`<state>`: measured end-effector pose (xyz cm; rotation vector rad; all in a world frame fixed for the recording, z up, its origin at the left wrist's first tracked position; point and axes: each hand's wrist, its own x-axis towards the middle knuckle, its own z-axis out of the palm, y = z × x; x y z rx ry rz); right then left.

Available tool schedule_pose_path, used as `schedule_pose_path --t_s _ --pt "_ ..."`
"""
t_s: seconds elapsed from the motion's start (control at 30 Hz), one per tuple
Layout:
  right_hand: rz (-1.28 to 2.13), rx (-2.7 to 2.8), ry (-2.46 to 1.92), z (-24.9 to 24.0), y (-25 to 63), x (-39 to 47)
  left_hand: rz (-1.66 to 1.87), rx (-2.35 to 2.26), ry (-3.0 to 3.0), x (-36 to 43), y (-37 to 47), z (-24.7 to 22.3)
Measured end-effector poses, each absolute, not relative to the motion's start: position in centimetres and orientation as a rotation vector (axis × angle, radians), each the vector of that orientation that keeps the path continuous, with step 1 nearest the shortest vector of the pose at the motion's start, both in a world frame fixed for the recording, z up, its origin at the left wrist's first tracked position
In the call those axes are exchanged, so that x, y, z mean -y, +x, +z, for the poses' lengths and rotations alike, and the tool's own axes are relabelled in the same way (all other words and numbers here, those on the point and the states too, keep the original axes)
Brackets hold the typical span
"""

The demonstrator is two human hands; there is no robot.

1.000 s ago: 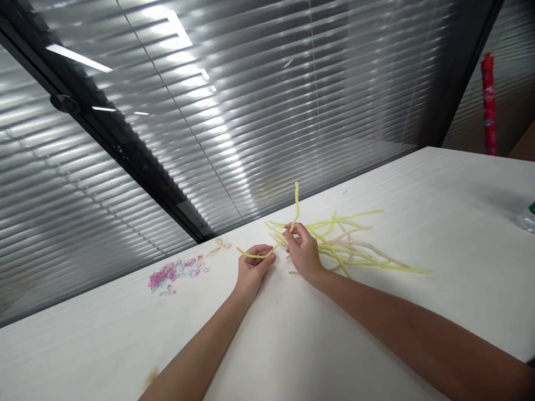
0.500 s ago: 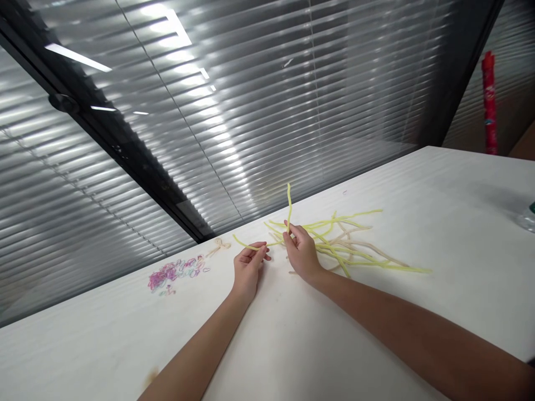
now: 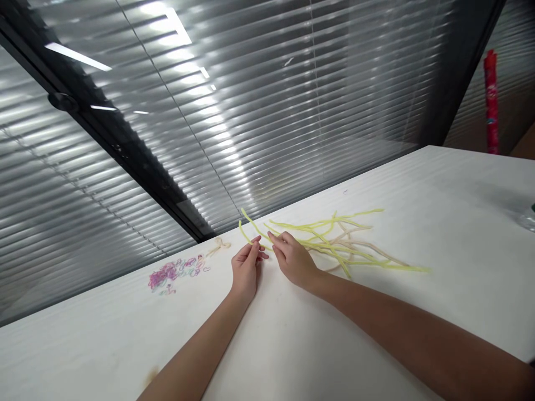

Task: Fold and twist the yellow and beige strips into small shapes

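Observation:
My left hand (image 3: 246, 268) pinches a yellow fuzzy stem (image 3: 244, 232), whose free end rises up and left of the fingers. Close to its right, my right hand (image 3: 295, 260) has its thumb and index finger near another raised part of a yellow stem (image 3: 252, 221); whether it grips it is hard to tell. Behind and to the right of my right hand lies a loose spread of yellow stems (image 3: 355, 257) and beige stems (image 3: 376, 248) on the white table.
On the white table (image 3: 100, 345), a pile of pink, purple and teal curled pieces (image 3: 167, 274) lies left, beside a small beige twisted piece (image 3: 219, 245). Window blinds (image 3: 271, 111) stand behind the table. A red tube (image 3: 491, 106) and part of a clear object (image 3: 527, 219) are at right.
My right hand has moved left, closer to my left hand. The upright stem end has come down and left, now bending toward the left hand.

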<state>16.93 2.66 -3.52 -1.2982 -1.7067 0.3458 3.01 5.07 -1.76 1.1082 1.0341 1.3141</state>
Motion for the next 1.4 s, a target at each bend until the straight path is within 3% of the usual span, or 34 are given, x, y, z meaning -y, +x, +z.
schedule_pose_path --t_s 0.3,1.4 --pt "0.147 1.931 -1.319 -3.5 16.7 -2.1 1.341 -1.005 1.080 -4.8 3.3 -1.4" --pt "0.122 1.860 -1.207 -4.2 16.9 -2.4 1.414 -0.961 0.806 -5.3 2.9 -1.0"
